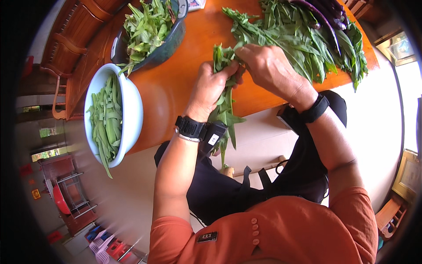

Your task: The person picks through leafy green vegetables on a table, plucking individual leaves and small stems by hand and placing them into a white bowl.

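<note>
My left hand point(211, 85) is closed around a bunch of leafy green vegetables point(227, 105). Its cut stem ends poke up above my thumb, and long leaves hang down past the table edge. With its fingers pinched, my right hand point(268, 67) meets the upper part of the same bunch; what lies between those fingertips is mostly hidden. A larger pile of leafy greens point(296, 46) lies on the table just beyond my right hand. Purple eggplants point(321, 19) rest on top of that pile.
On the left of the wooden table point(165, 95), a light blue bowl point(133, 115) holds trimmed greens, one leaf drooping over its rim. Behind it, a dark basin point(176, 43) contains torn, partly wilted leaves. A wooden bench point(72, 43) stands past the table's left side.
</note>
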`<state>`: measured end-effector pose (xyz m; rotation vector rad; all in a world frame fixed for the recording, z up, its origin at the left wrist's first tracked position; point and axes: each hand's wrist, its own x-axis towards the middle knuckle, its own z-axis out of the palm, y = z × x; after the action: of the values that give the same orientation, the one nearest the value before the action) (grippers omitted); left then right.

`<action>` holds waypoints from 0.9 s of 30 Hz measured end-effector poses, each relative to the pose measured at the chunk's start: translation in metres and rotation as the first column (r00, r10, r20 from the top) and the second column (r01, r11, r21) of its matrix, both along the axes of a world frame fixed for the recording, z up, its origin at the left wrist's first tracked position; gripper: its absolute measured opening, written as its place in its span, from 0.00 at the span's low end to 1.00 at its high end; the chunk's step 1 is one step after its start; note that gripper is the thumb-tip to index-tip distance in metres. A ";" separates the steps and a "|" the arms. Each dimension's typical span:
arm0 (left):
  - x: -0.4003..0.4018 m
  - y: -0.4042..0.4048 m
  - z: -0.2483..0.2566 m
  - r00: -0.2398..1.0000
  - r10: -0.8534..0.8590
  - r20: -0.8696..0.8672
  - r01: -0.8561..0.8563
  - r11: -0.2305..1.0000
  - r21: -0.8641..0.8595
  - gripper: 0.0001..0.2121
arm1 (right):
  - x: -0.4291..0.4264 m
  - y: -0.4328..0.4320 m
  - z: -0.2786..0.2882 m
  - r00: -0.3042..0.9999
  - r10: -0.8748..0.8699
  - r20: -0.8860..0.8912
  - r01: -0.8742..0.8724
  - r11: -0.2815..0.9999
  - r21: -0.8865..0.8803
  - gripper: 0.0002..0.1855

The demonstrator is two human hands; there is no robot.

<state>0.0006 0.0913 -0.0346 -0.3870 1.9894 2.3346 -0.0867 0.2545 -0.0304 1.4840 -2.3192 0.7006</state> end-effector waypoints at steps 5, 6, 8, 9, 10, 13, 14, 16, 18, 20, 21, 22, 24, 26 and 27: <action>0.000 -0.001 -0.005 0.998 -0.046 -0.053 0.047 0.999 0.025 0.09 | 0.004 -0.006 -0.001 0.997 -0.075 -0.002 0.075 0.997 -0.016 0.11; -0.001 0.000 -0.002 0.998 -0.015 -0.068 0.018 0.999 0.041 0.09 | 0.002 -0.008 -0.003 0.996 -0.067 0.057 0.071 0.995 -0.065 0.10; 0.000 -0.001 0.001 0.996 0.027 -0.090 -0.022 0.998 0.057 0.09 | -0.002 -0.008 -0.004 0.991 0.005 0.137 0.016 0.988 -0.152 0.09; 0.001 -0.004 0.003 0.997 0.037 -0.067 -0.034 0.998 0.045 0.09 | -0.008 -0.007 -0.005 0.985 0.074 0.155 -0.042 0.978 -0.204 0.09; 0.002 -0.007 0.006 0.998 0.047 -0.045 -0.046 0.998 0.034 0.08 | -0.008 -0.002 0.001 0.964 0.106 0.243 -0.076 0.989 -0.130 0.09; 0.004 -0.016 0.003 0.997 -0.028 -0.076 0.028 1.000 -0.004 0.07 | 0.002 -0.004 0.005 0.978 0.039 0.205 -0.028 0.998 -0.054 0.09; 0.006 -0.017 0.003 0.998 -0.005 -0.064 0.007 1.000 0.024 0.07 | 0.007 -0.011 0.003 0.971 -0.001 0.239 0.025 0.995 -0.099 0.08; 0.001 -0.014 -0.005 0.997 -0.006 -0.083 0.011 0.998 0.062 0.07 | 0.010 -0.019 -0.002 0.935 -0.037 0.354 0.112 0.975 -0.194 0.05; -0.004 -0.015 -0.010 0.992 -0.096 -0.078 0.096 0.995 -0.010 0.08 | -0.003 -0.018 -0.012 0.874 -0.151 0.463 0.302 0.913 -0.274 0.04; 0.002 -0.006 -0.002 0.984 -0.168 -0.051 0.171 0.984 0.050 0.10 | -0.035 0.008 -0.011 0.696 -0.173 0.697 0.532 0.777 -0.338 0.03; 0.003 -0.005 -0.011 0.980 -0.188 -0.065 0.193 0.978 0.074 0.10 | -0.048 0.019 -0.005 0.510 -0.076 0.857 0.640 0.699 -0.318 0.04; 0.000 -0.002 -0.027 0.982 -0.131 -0.134 0.155 0.970 0.189 0.12 | -0.053 0.025 -0.001 0.509 -0.051 0.859 0.679 0.637 -0.365 0.05; 0.000 -0.004 -0.018 0.994 -0.096 -0.059 0.105 0.979 0.172 0.13 | -0.059 0.034 -0.001 0.517 0.020 0.856 0.700 0.566 -0.436 0.05; -0.003 -0.007 -0.012 0.993 -0.092 0.068 0.076 0.976 0.202 0.15 | -0.055 0.021 0.007 0.568 -0.007 0.823 0.629 0.649 -0.428 0.06; -0.001 -0.005 -0.014 0.999 0.041 0.011 -0.042 0.970 0.240 0.14 | -0.048 0.006 0.013 0.576 -0.036 0.816 0.607 0.687 -0.399 0.06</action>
<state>-0.0006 0.0866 -0.0487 -0.4228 1.6827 2.5568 -0.1345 0.2600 -0.0178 0.3478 -2.3101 2.0651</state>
